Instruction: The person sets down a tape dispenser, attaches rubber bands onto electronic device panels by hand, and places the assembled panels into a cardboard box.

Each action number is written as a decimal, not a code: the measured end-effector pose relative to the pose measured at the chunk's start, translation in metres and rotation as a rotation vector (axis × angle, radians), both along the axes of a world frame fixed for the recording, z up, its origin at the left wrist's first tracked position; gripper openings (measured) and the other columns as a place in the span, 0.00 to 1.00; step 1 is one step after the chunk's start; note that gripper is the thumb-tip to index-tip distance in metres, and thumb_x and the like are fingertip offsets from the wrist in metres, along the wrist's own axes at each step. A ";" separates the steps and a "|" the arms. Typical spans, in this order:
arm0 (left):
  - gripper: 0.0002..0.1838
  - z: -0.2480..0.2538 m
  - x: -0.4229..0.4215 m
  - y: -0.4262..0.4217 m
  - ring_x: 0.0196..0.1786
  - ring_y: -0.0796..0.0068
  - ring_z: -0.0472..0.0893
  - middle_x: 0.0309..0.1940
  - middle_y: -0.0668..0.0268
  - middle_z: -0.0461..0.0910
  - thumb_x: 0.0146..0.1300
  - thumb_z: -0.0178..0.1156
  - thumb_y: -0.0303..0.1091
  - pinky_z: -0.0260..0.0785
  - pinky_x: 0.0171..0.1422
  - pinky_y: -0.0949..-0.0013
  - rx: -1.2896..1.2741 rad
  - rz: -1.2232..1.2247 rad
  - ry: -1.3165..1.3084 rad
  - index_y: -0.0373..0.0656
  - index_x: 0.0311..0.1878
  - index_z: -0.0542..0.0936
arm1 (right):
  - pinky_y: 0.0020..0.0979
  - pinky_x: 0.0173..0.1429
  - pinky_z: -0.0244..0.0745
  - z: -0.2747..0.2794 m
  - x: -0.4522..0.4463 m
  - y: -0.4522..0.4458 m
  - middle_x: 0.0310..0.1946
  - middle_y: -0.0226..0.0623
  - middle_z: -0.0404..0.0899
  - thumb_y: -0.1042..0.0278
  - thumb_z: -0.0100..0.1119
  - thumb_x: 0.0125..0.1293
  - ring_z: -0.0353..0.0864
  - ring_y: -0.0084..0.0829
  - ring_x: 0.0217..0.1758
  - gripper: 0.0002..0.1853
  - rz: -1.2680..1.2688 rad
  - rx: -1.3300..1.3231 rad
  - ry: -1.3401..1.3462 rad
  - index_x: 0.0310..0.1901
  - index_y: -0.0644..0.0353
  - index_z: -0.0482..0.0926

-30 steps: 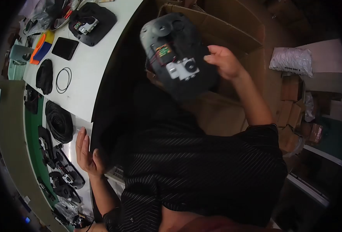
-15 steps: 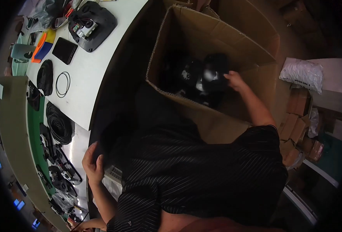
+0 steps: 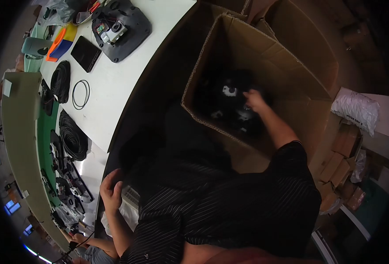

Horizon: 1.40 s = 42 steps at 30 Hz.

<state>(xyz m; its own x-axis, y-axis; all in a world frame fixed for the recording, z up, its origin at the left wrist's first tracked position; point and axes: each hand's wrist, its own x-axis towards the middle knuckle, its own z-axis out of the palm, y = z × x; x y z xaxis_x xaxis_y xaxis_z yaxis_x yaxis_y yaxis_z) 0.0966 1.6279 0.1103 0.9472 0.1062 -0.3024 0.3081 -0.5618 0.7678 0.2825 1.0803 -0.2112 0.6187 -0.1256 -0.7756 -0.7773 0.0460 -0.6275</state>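
My right hand (image 3: pixel 257 101) reaches down inside a cardboard box (image 3: pixel 291 61), its fingers closed at the edge of a black plate with a white module (image 3: pixel 229 91). The plate's outline is lost in the dark of the box. Several more black parts with pale modules (image 3: pixel 243 115) lie beneath and beside it. My left hand (image 3: pixel 111 191) is raised near the table edge, thumb apart from the curved fingers, holding nothing. On the white table (image 3: pixel 110 101) a similar black plate with a white module (image 3: pixel 121 33) lies at the far end.
A black rectangular item (image 3: pixel 86 53), a thin cable loop (image 3: pixel 81 94) and black cable coils (image 3: pixel 73 136) lie at the left. More assemblies (image 3: pixel 71 182) sit lower left, near another person's arm (image 3: pixel 98 244). A white sack (image 3: pixel 356 110) and cartons (image 3: pixel 335 167) stand right.
My right hand has carried the black plate from above the box down into it. My left hand has moved slightly down and right. The view has shifted, showing more of the box and another person's arm.
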 end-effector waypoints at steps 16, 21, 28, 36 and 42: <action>0.14 0.018 -0.003 0.047 0.43 0.73 0.81 0.39 0.60 0.82 0.62 0.56 0.32 0.71 0.49 0.71 -0.022 0.246 -0.196 0.35 0.48 0.79 | 0.32 0.32 0.77 -0.024 0.006 0.004 0.37 0.42 0.79 0.72 0.58 0.60 0.80 0.31 0.33 0.24 0.548 -0.204 -0.079 0.59 0.65 0.68; 0.15 0.018 0.018 0.093 0.41 0.73 0.81 0.39 0.59 0.82 0.64 0.55 0.32 0.74 0.46 0.72 -0.307 0.499 -0.426 0.32 0.50 0.77 | 0.26 0.36 0.76 0.096 0.031 0.057 0.41 0.39 0.79 0.71 0.58 0.63 0.80 0.28 0.37 0.23 0.521 -0.143 -0.277 0.59 0.63 0.67; 0.15 0.030 0.082 0.184 0.34 0.73 0.79 0.31 0.62 0.80 0.61 0.58 0.34 0.72 0.38 0.73 -0.444 0.749 -0.469 0.33 0.47 0.77 | 0.22 0.43 0.74 0.240 0.022 0.156 0.44 0.40 0.79 0.75 0.54 0.64 0.80 0.25 0.42 0.17 0.466 0.082 -0.743 0.54 0.66 0.71; 0.16 -0.002 0.236 0.320 0.41 0.53 0.82 0.37 0.48 0.82 0.56 0.58 0.37 0.73 0.45 0.61 -0.085 0.945 -0.373 0.32 0.38 0.82 | 0.29 0.48 0.76 0.288 -0.021 0.227 0.42 0.45 0.79 0.78 0.54 0.57 0.81 0.31 0.42 0.17 0.598 0.262 -0.882 0.50 0.68 0.72; 0.15 -0.005 0.309 0.357 0.49 0.50 0.80 0.44 0.47 0.81 0.51 0.54 0.33 0.72 0.53 0.60 0.225 0.870 -0.102 0.36 0.38 0.83 | 0.33 0.48 0.77 0.296 -0.036 0.231 0.44 0.49 0.79 0.73 0.57 0.55 0.82 0.36 0.42 0.21 0.632 0.326 -0.802 0.52 0.70 0.71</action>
<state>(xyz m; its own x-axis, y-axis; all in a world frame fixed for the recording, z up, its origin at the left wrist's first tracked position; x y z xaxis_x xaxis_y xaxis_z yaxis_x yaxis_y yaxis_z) 0.4053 1.9844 0.1055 0.5252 0.8442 -0.1072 0.6308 -0.3017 0.7148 0.2466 1.3118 0.0851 0.8430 0.5354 -0.0519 -0.0851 0.0376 -0.9957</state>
